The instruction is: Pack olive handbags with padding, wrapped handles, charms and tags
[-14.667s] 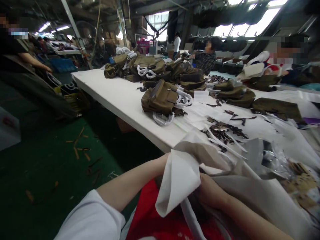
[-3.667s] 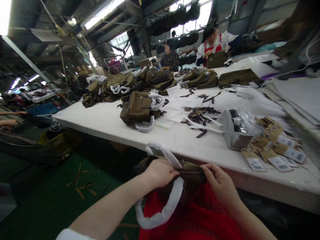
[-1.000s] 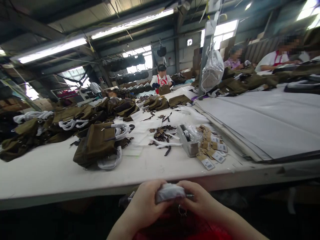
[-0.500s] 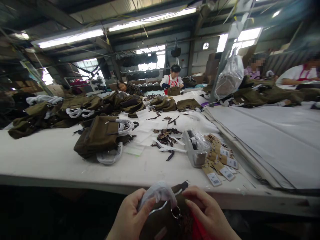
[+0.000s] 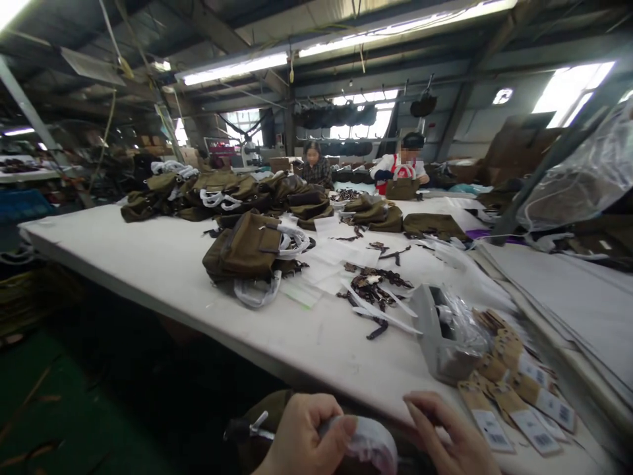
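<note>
My left hand [image 5: 316, 435] is closed around the white-wrapped handle [image 5: 373, 442] of an olive handbag [image 5: 274, 404], low in the view below the table's front edge. A silver zipper pull [image 5: 259, 425] shows on the bag, left of that hand. My right hand [image 5: 452, 435] is to the right of the handle, thumb and forefinger drawn close together near the table edge. Whatever it may pinch is too dark and hidden to make out. Most of the bag is outside the lower frame or behind my hands.
On the white table [image 5: 326, 336] lie another olive handbag [image 5: 247, 247], dark straps [image 5: 376, 287], a grey box [image 5: 440, 343] holding plastic and brown hang tags [image 5: 519, 389]. More bags [image 5: 222, 188] are heaped behind. Two people [image 5: 316, 168] are across the table.
The view has swung left, so the table's things sit further right. My left hand keeps the handle, and the bag has tilted lower. My right hand has come away from the bag's top edge.
</note>
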The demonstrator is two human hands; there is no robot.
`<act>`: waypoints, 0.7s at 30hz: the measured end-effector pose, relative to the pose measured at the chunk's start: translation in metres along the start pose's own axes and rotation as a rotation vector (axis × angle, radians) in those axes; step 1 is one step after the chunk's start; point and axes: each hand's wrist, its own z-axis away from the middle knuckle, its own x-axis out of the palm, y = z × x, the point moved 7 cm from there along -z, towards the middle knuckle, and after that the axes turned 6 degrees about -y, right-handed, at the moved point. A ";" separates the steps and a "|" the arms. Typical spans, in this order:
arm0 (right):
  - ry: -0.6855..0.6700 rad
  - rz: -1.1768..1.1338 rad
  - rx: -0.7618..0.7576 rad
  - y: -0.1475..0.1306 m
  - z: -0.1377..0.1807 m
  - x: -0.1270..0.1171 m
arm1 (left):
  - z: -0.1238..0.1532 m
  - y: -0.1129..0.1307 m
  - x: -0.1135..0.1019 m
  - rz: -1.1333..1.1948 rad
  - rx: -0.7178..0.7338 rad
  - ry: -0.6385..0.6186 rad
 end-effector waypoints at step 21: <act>-0.230 0.278 0.373 0.025 -0.065 -0.012 | -0.002 -0.019 -0.031 0.071 -0.090 0.237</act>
